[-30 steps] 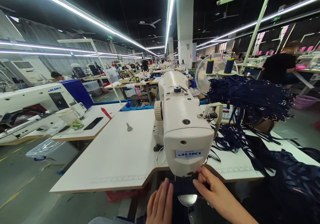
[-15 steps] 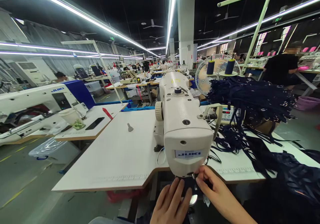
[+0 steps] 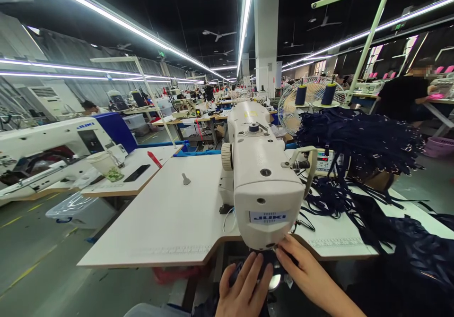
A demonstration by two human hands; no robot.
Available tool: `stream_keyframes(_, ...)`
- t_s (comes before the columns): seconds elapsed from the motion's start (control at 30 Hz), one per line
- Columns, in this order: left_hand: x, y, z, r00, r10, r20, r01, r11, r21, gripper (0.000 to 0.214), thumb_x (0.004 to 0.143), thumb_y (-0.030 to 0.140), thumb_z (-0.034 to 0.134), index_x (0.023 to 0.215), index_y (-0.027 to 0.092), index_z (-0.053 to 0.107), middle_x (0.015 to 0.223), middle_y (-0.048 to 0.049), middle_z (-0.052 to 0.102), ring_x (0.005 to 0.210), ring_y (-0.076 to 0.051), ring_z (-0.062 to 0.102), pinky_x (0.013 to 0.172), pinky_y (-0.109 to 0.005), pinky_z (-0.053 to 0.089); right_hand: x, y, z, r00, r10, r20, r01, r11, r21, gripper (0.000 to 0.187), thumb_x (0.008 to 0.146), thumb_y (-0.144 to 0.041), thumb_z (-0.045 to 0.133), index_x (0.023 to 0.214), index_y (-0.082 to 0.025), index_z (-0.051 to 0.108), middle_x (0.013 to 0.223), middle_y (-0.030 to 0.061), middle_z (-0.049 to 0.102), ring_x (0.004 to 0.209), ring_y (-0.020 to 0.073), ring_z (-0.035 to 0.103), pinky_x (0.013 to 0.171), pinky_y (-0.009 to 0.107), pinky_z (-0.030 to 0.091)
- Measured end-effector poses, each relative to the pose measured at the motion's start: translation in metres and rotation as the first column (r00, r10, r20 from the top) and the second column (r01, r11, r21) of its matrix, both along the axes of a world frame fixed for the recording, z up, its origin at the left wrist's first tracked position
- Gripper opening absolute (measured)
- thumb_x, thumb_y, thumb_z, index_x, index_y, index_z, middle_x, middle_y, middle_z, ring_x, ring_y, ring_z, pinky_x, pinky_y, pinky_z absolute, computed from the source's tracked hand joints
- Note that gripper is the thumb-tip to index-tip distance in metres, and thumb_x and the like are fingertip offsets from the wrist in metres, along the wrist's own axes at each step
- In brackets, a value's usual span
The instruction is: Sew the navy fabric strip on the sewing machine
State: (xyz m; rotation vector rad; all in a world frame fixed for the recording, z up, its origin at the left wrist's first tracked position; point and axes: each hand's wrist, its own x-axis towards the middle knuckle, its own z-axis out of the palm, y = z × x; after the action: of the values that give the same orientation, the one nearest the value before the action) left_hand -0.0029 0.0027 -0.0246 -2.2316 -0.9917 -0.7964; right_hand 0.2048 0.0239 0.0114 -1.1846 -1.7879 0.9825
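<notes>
A white JUKI sewing machine (image 3: 267,184) stands in front of me, its head over a dark navy fabric piece (image 3: 236,272). My left hand (image 3: 246,284) lies over this fabric below the head, with long fingers pointing toward the needle area. Some of the cloth bunches up between the thumb and forefinger. My right hand (image 3: 301,267) reaches in from the right, fingers bent and drawn together at the lower right edge of the head. Its fingertips are partly hidden, and what they pinch cannot be made out. A shiny metal plate (image 3: 274,281) shows between the hands.
Navy straps with metal rings (image 3: 358,140) are heaped at the right, above more navy fabric (image 3: 414,246). A grey metal piece (image 3: 186,179) lies on the white tabletop (image 3: 170,218). Leftward are a phone (image 3: 136,173), a cup (image 3: 106,167) and another machine (image 3: 46,151). Someone in black stands far right.
My left thumb has moved out slightly, and more navy fabric shows beside it. The right fingers have shifted slightly at the machine head. The view has moved a little.
</notes>
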Motion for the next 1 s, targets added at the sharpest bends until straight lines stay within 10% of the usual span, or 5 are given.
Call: stream_keyframes(1.0,0.018,-0.003,0.002,0.982,0.106,0.159,-0.111,0.994,0.019,0.032,0.101,0.028,0.038,0.113,0.034,0.067,0.115,0.0056,0.071,0.107,-0.009,0.062,0.095,-0.03,0.031,-0.006,0.011,0.007,0.996,0.01,0.089,-0.014,0.999,0.043,0.033,0.101,-0.034,0.039,0.105,-0.02,0.069,0.113,0.0117,0.064,0.113,0.0283,0.057,0.096,0.038,0.047)
